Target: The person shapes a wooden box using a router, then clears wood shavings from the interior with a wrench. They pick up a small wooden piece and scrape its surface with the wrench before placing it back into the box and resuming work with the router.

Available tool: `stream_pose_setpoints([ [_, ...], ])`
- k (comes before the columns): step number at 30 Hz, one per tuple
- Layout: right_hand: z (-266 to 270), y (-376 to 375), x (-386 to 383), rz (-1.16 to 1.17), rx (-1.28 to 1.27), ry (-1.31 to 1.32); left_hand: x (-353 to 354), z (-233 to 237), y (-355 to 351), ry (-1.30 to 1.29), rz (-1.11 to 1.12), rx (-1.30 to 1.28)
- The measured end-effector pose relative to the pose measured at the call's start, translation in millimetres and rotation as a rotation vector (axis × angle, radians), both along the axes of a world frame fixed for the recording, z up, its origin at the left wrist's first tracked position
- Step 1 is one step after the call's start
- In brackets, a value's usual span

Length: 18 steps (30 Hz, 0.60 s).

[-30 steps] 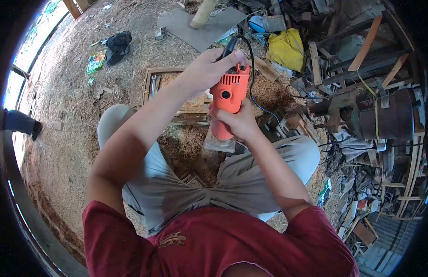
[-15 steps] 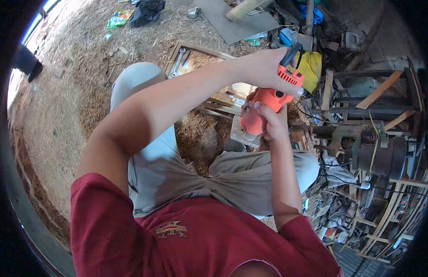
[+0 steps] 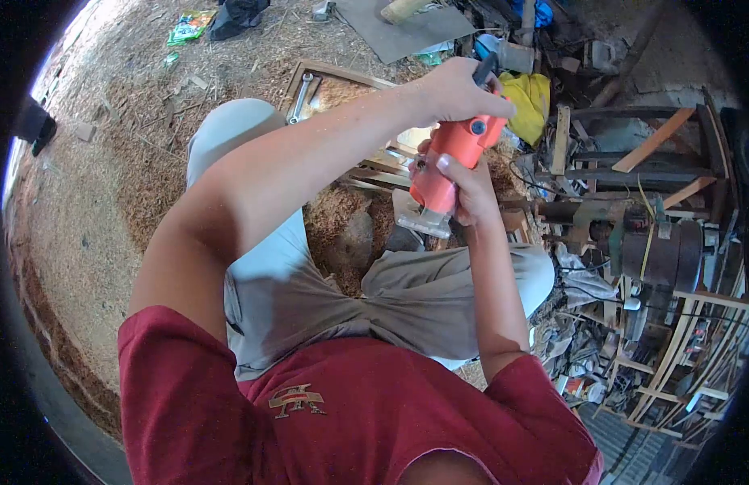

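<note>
An orange-red trim router (image 3: pixel 459 147) is held tilted above my lap, its clear plastic base (image 3: pixel 425 222) pointing down toward me. My left hand (image 3: pixel 462 90) reaches across and is closed round the router's upper end, beside the black cord sleeve (image 3: pixel 485 69). Lower down, my right hand (image 3: pixel 475 191) wraps the router's body, with the thumb lying along its front. Some of the fingers of both hands are hidden behind the tool. Beyond my left forearm, a combination wrench (image 3: pixel 301 99) lies by a wooden frame (image 3: pixel 342 73).
Wood shavings (image 3: pixel 346 214) cover the ground between my legs and around me. A yellow bag (image 3: pixel 528 109) lies past the router. To the right stands a machine with a large dark pulley (image 3: pixel 661 255), among wood strips (image 3: pixel 673 364). Grey sheet (image 3: pixel 395 32) lies at the far side.
The router has turned in my hands, so its clear base now shows more edge-on. My left hand has shifted slightly at the upper end. The whole view has moved a little.
</note>
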State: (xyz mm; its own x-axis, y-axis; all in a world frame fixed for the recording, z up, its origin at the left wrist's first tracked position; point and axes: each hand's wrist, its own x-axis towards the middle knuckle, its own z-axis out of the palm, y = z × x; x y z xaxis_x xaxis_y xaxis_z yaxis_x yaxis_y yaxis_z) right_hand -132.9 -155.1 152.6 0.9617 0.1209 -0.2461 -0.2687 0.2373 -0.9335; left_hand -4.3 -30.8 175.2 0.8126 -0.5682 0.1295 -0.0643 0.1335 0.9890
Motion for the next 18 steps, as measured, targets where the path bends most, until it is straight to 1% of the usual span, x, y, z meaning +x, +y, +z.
stream_pose_setpoints([
  [1, 0, 2, 0, 0.016, -0.027, -0.02, 2, 0, 0, -0.015, 0.026, 0.041],
  [4, -5, -1, 1, 0.019, -0.024, 0.039, 3, -4, -1, 0.065, 0.101, 0.099],
  [5, -5, -1, 0, 0.036, 0.042, 0.035, 2, -5, -2, 0.101, 0.104, 0.115],
  [8, -7, -1, -1, 0.031, 0.038, 0.112, 2, -11, -6, 0.216, 0.117, 0.158],
  [11, -10, -7, -2, 0.069, -0.023, 0.132, 12, -29, -15, 0.244, 0.083, 0.179],
  [17, -22, -17, -1, 0.097, 0.045, 0.181, 5, -29, -13, 0.403, 0.044, 0.02],
  [18, -22, -16, -2, 0.106, 0.068, 0.183, 3, -29, -11, 0.412, 0.051, 0.031],
])
